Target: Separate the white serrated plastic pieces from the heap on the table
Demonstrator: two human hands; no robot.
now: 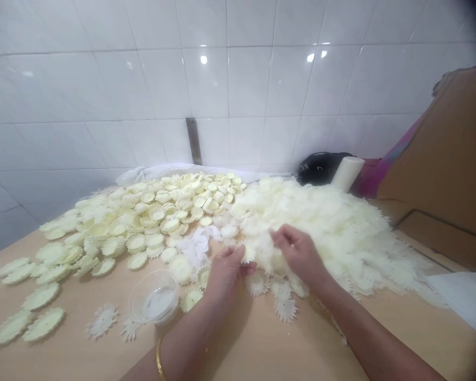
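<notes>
Between the thumb and fingers of my left hand point(229, 272) is a small pale yellow disc with a toothed edge point(248, 253). My right hand point(299, 254) is just to the right of it, its fingers curled together at the edge of a heap of thin, frilly white pieces point(321, 227). Whatever those fingers pinch is too small or blurred to make out. A few toothed white pieces point(285, 307) lie on the table below my hands. To the left spreads a big pile of pale yellow toothed discs point(143, 222), some stacked together.
A clear round tub point(154, 299) with something white inside stands left of my left wrist. Crumpled white material point(194, 246) lies behind it. At the back right are a white cylinder point(347, 173), a black bag-like object point(317, 166) and a brown cardboard box point(440, 169). Tiled wall closes the back.
</notes>
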